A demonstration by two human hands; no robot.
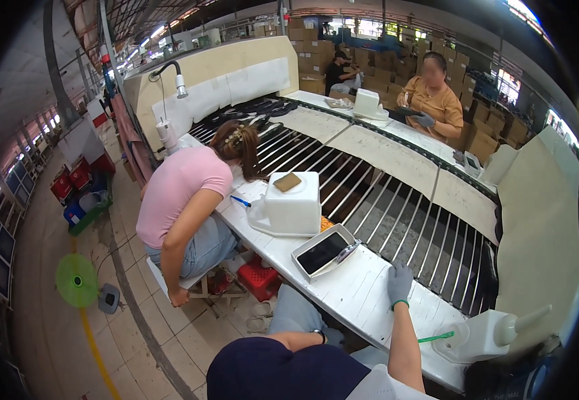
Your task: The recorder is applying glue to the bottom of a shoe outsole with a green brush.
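Note:
My right hand [400,283], in a grey glove with a green band at the wrist, lies on the white tabletop [353,290], fingers stretched toward the conveyor's edge and holding nothing. My left hand [333,336] is low beneath the table edge, by my leg, with a dark band at its wrist; its fingers cannot be made out. Left of my right hand stands a white rectangular tray [333,264] with a dark, flat surface inside and a silvery object [349,251] on its rim. To the right, a green-handled brush [437,337] rests on a cut-open white plastic jug [483,335] lying on its side.
Beyond the table runs a conveyor of metal rods [396,223]. A white plastic container [294,210] bears a brown sponge [287,182]; a blue pen-like tool [241,201] lies beside it. A person in pink [186,193] bends over at left; another in orange [433,103] works opposite. A red basket [257,277] sits below.

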